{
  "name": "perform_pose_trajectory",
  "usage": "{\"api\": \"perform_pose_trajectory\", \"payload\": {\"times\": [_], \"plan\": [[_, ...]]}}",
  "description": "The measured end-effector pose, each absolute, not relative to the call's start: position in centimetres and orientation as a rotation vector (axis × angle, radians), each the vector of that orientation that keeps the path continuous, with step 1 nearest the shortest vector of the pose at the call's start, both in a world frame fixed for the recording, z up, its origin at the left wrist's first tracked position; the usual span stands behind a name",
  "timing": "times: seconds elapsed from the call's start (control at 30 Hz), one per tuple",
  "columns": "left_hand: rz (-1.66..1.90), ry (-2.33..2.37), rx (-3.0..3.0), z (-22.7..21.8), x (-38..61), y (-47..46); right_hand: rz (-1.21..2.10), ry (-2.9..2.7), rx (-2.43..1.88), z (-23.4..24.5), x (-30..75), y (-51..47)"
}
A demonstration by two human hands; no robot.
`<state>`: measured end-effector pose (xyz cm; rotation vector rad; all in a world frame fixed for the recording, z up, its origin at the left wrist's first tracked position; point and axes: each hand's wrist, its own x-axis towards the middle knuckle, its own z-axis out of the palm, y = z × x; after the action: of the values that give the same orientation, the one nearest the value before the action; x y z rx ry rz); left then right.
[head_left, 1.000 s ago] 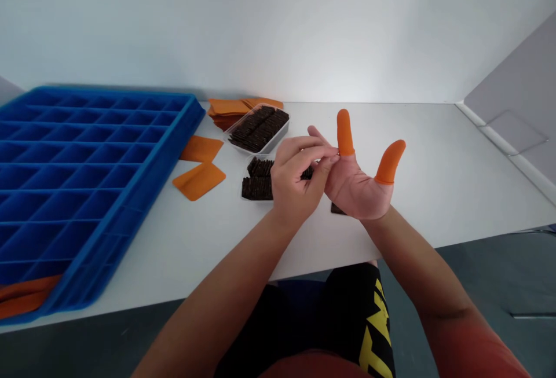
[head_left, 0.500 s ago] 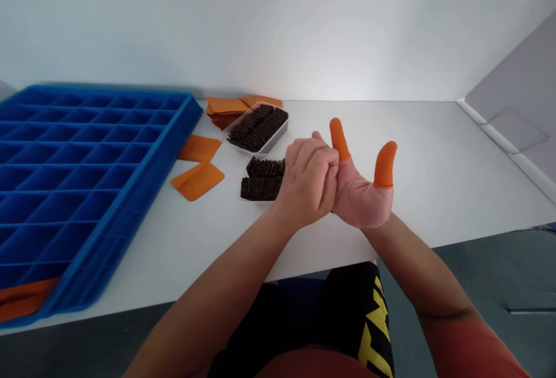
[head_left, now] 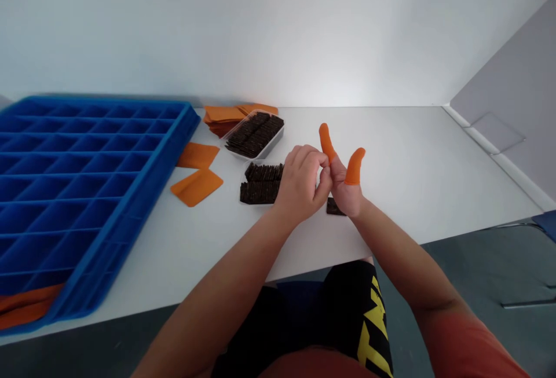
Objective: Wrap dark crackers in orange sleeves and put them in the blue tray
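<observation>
My right hand (head_left: pixel 347 193) is raised over the table, its thumb and index finger spread apart. An orange finger cot (head_left: pixel 326 142) covers the index finger, and a second orange cot (head_left: pixel 355 166) is on the thumb. Its other fingers are hidden behind my left hand (head_left: pixel 300 184). The left thumb and forefinger are pinched together at the lower edge of the index finger's cot; their exact grip is partly hidden. A flat dark brown piece (head_left: pixel 334 206) lies on the table below the right hand. Behind the left hand is a clear tub (head_left: pixel 256 204) with rows of dark thin pieces.
Another clear tub (head_left: pixel 270 149) full of dark pieces stands farther back, beside a stack of orange pouches (head_left: pixel 221 114). Two loose orange pouches (head_left: pixel 197 187) lie by the blue compartment tray (head_left: pixel 143 193) on the left. More orange pouches (head_left: pixel 30 305) are in its near compartment.
Both hands have shifted slightly left, and the right hand has turned. The left fingers have loosened from a wrap into a pinch. The flat dark piece on the table has come into view.
</observation>
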<state>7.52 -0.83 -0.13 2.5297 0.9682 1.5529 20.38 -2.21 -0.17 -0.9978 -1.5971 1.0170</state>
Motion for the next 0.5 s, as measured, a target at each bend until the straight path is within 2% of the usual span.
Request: {"api": "perform_pose_trajectory", "payload": {"times": [0.1, 0.2, 0.5], "plan": [[1.393, 1.13, 2.5, -0.7, 7.5, -0.1, 1.186, -1.533, -1.031, -0.7, 20.6, -1.5], [1.286, 1.215, 2.415, -0.8, 7.5, 0.2, 1.131, -1.557, -1.169, -1.5, 21.2, -1.0], [1.576, 1.291, 2.38, 0.4, 7.2, -1.7, -0.074, -2.048, -1.294, -1.4, 22.4, -1.5]]}}
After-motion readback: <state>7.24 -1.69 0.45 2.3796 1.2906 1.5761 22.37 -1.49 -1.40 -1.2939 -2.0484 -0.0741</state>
